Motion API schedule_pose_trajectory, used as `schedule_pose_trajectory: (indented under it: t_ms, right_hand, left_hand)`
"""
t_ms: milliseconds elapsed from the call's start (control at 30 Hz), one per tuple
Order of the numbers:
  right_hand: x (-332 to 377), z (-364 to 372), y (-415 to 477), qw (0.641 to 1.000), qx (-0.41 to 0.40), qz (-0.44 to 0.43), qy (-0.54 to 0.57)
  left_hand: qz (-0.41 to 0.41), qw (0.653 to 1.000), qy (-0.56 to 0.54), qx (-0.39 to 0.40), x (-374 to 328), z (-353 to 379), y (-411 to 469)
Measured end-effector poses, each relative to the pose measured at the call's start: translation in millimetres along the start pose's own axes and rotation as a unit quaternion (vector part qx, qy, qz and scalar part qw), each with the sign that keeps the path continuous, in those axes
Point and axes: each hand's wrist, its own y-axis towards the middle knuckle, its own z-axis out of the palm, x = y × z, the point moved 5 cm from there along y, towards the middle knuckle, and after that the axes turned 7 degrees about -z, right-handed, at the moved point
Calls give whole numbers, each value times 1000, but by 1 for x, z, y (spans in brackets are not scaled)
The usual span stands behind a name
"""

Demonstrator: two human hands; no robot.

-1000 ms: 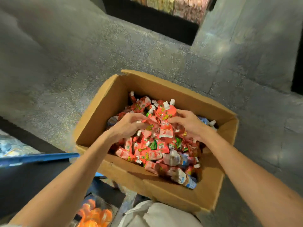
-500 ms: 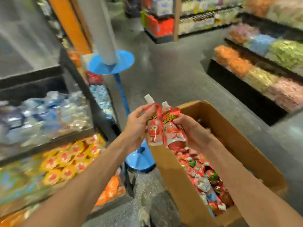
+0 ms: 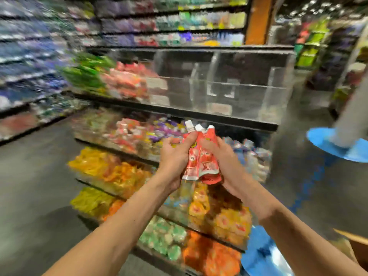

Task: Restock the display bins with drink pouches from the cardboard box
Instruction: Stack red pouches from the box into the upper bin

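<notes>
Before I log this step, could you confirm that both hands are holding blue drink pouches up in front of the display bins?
Not quite: the drink pouches are red, not blue, as the head view shows. The left hand and right hand do hold them together before the display bins.

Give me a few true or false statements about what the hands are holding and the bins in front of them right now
1. Both hands, left and right, grip the red spouted drink pouches. True.
2. The pouches' white caps point down. False: they point up.
3. The clear acrylic top bins on the right look empty. True.
4. The pouches rest inside the brown cardboard box. False: they are held up before the shelves.
</notes>
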Motion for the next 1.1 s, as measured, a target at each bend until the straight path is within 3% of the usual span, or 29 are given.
schedule_pose_trajectory:
  t_ms: [133,400,733,867,1100]
  right_hand:
    - [-17,110,44,995,85,-37,-23]
    - [-24,239,121,986,143,-81,4]
    - [-62,260,239,996,64,-65,16]
    - [-74,256,294,997,34,-48,52]
    - [-76,264,366,995,46,-65,53]
  left_hand:
    - [78,996,13,-49,-66,-105,34]
    - [92,995,-17,-31,-147,-210,92]
    - [113,993,42,3,-176,-238,198]
    - [121,979,139,90,-191,-231,247]
    - [109,945,259,164,-216,-241,321]
